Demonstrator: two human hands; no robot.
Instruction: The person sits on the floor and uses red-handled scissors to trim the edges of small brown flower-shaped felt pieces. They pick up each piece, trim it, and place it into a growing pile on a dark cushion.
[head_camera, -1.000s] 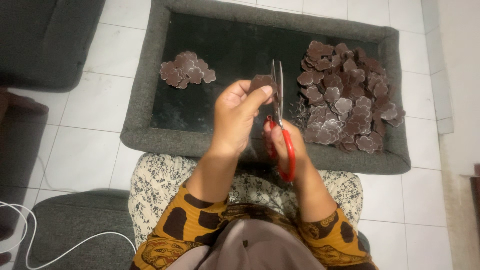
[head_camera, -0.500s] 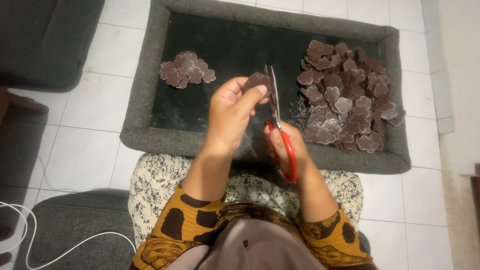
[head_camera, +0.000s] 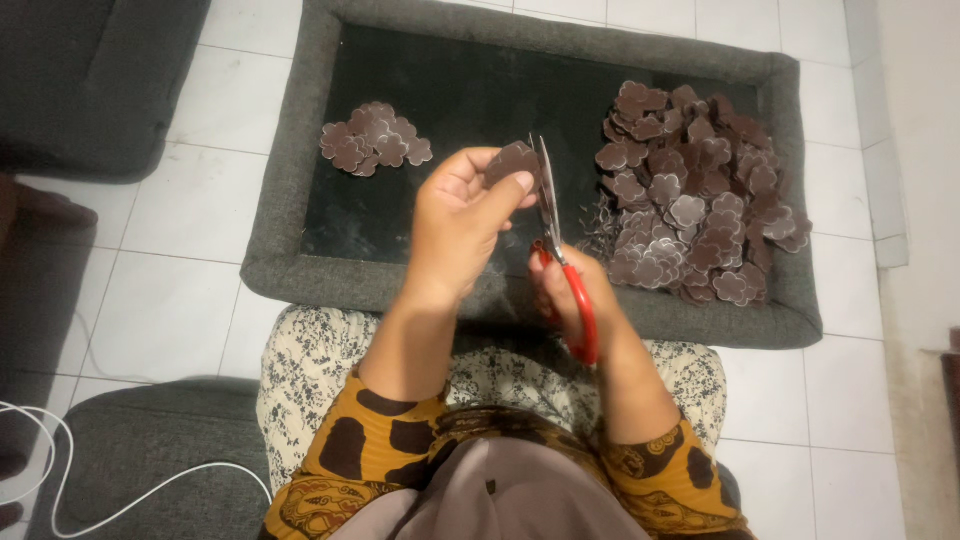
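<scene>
A: Grey felt rims the shallow tray (head_camera: 300, 180) on the white tiled floor (head_camera: 180, 300), and at its far left lies a small heap of brown scalloped pieces (head_camera: 372, 138). Could that heap be disturbed?

B: Hardly; it lies well apart from both hands. The risk sits further right. The left hand (head_camera: 462, 215) is closed in a pinch on one brown cut-out (head_camera: 512, 163), held up over the dark middle of the tray, thumb on the near face and fingers behind it.

A: And the blades?

B: The red-handled scissors (head_camera: 560, 250) stand just to the right, blades touching the cut-out's right edge. The thumb tip lies very near that edge, so a bite taken too deep could nick it, or cut into the scalloped outline and spoil the shape.

A: What of the other hand?

B: The right hand (head_camera: 580, 290) is closed around the red loops, low and near the person's lap. If the pinch slackens mid-cut, the piece could twist between the blades and tear.

A: And the far right?

B: The big pile of brown pieces (head_camera: 695, 195) is close to the blades; loose trimmings beside it could get mixed in.
</scene>
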